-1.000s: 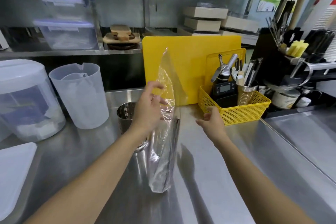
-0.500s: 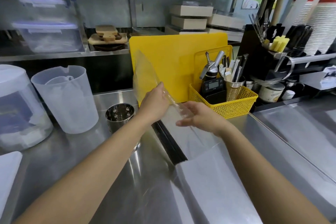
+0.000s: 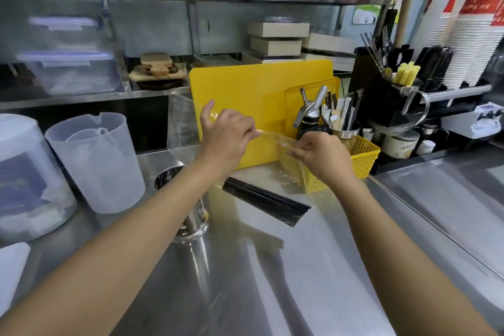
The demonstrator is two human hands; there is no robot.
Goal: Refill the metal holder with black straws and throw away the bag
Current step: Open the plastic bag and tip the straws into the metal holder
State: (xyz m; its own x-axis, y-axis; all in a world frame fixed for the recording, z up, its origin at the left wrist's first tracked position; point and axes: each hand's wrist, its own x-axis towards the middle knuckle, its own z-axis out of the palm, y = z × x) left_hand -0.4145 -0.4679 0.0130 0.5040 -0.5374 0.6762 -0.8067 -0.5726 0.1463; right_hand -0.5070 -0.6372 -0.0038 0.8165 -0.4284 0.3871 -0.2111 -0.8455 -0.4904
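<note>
Black straws (image 3: 266,200), upright in the clear bag (image 3: 181,128) a second ago, now lie flat on the counter (image 3: 272,281) beside the metal holder (image 3: 192,222). Beyond, left hand (image 3: 226,136) and right hand (image 3: 321,155) each pinch the bag, stretched between them.

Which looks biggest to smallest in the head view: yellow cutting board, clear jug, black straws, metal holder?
yellow cutting board
clear jug
black straws
metal holder, half hidden behind the left arm, so unsure
</note>
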